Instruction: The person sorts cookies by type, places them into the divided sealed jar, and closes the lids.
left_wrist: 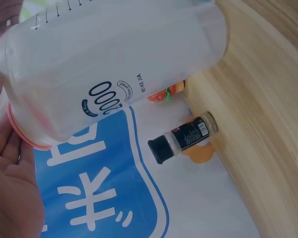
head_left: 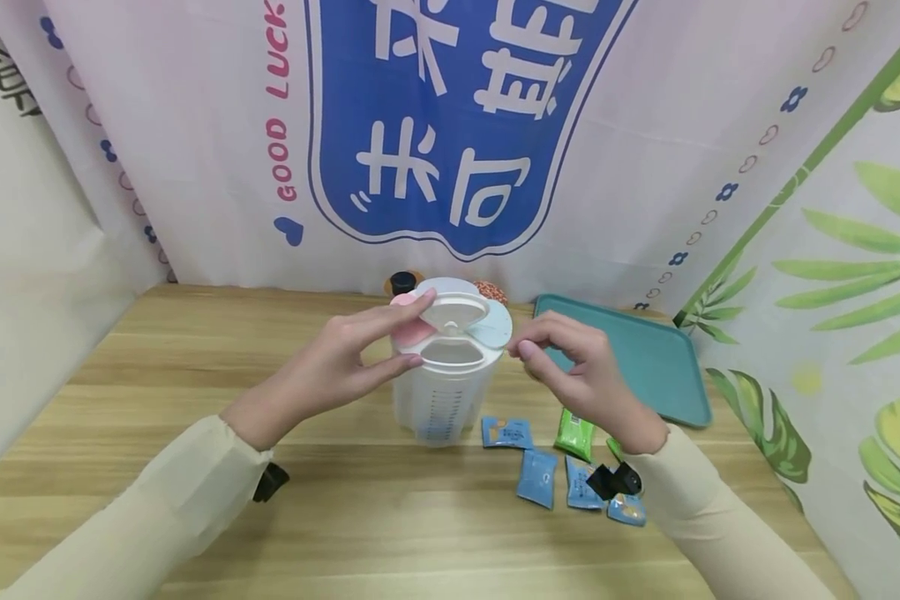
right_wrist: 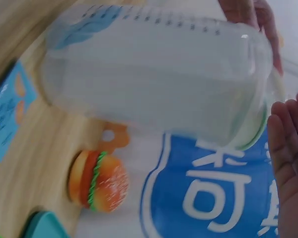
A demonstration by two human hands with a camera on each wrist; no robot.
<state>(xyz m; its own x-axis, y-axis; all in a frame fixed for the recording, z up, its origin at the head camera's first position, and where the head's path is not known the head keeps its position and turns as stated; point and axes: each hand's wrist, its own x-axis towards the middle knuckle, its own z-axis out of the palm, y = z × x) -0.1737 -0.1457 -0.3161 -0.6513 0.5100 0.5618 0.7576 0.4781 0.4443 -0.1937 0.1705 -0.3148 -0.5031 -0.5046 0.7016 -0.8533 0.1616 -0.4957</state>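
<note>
A tall translucent storage container (head_left: 441, 408) stands upright on the wooden table, with a measuring scale up its side. Its lid (head_left: 459, 333) has pink, pale blue and whitish flaps, and an oval opening shows at the near side. My left hand (head_left: 345, 354) holds the container's top at the left, thumb at the near rim and index finger over the lid. Just right of the pale blue flap hovers my right hand (head_left: 577, 358), fingers loosely bent in the head view; its palm faces the container, apart from it, in the right wrist view.
Blue snack packets (head_left: 537, 477) and a green packet (head_left: 574, 435) lie right of the container. A teal tray (head_left: 663, 367) is at the back right. Behind the container are a black-capped shaker bottle (left_wrist: 184, 138) and a toy burger (right_wrist: 99, 181), near the printed curtain (head_left: 225, 167).
</note>
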